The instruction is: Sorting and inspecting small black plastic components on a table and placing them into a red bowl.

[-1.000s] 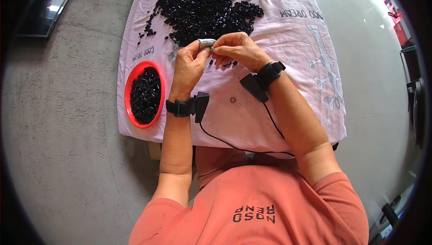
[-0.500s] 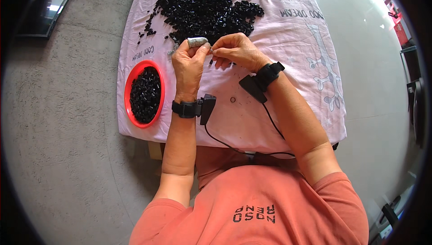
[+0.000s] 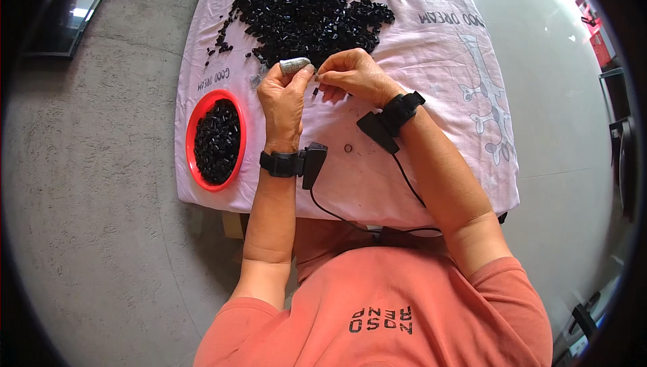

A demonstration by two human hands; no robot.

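Right hand [image 3: 360, 78] pinches tiny piece [image 3: 316, 77], too small to identify, beside left hand [image 3: 282, 101] (grey-covered finger [image 3: 294, 66], can't tell if gripping), just nearside of black pieces pile [image 3: 303, 13], red bowl [image 3: 191, 158] at left.

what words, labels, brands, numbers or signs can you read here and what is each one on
I won't copy out wording, but lettering stands here:
Pink cloth, upper right: dark printed lettering.
Pink cloth, above the red bowl: smaller dark lettering.
Orange-red shirt, front: rows of black lettering.
Silver-grey finger cover on the left hand: any marks too small to read.
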